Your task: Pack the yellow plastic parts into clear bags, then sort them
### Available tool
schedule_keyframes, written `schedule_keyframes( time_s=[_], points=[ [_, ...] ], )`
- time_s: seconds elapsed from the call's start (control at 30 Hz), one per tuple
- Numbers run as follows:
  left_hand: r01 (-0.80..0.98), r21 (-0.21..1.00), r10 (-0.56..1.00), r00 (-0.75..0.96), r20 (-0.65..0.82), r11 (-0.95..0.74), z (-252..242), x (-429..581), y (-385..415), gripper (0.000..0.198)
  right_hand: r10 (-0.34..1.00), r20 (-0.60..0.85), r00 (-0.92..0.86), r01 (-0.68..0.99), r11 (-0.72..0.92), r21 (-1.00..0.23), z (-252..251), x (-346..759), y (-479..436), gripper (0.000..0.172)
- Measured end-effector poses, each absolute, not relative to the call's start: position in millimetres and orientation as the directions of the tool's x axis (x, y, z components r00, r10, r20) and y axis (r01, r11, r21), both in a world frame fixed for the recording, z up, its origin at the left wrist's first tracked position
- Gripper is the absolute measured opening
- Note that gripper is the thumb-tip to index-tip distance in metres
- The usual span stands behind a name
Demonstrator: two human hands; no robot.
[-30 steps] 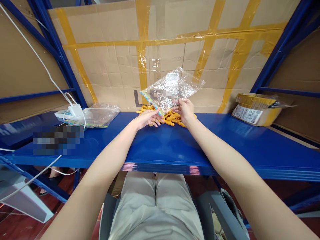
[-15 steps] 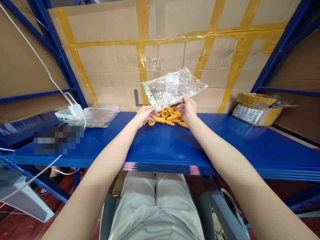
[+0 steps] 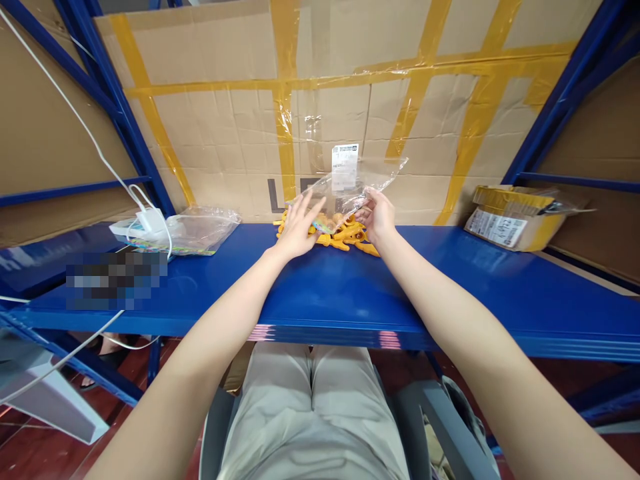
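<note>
A clear plastic bag [image 3: 373, 175] with a white printed label [image 3: 345, 167] is held up at the back of the blue shelf. My right hand [image 3: 377, 215] pinches its near right edge between thumb and fingers. On the bag's left side, my left hand [image 3: 300, 227] lies with fingers spread, palm down, over or against the film; whether it presses the bag is hard to see. Under the bag lies a pile of orange-yellow plastic pieces [image 3: 350, 235], some cup-like, some long, partly hidden by my hands and the film.
On the left of the blue shelf [image 3: 340, 293] lie another clear bag [image 3: 210, 227], a white plug with a cable [image 3: 151, 220], and a blurred-out dark object [image 3: 117, 277]. An opened cardboard box [image 3: 515, 220] stands at right. Taped cardboard [image 3: 225, 140] walls the back.
My left hand has let go of the bag's colourful edge and spread its fingers over it. The bag has tipped lower and flatter. My right hand keeps its pinch, almost unmoved.
</note>
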State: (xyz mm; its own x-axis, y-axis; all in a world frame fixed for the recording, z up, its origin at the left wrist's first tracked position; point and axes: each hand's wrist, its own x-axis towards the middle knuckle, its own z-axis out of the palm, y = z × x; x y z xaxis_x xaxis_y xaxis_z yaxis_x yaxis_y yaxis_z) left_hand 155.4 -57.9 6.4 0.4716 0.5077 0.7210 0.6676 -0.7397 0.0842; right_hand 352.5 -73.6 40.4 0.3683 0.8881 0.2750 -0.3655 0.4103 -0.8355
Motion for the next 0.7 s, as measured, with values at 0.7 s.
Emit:
schedule_keyframes(
  time_s=[0.7],
  points=[
    [0.671, -0.247, 0.363, 0.631, 0.686, -0.699, 57.8, 157.7, -82.7, 0.061, 0.798, 0.334, 0.502, -0.324, 0.531, -0.783, 53.2, 371.3, -70.5, 0.015]
  ],
)
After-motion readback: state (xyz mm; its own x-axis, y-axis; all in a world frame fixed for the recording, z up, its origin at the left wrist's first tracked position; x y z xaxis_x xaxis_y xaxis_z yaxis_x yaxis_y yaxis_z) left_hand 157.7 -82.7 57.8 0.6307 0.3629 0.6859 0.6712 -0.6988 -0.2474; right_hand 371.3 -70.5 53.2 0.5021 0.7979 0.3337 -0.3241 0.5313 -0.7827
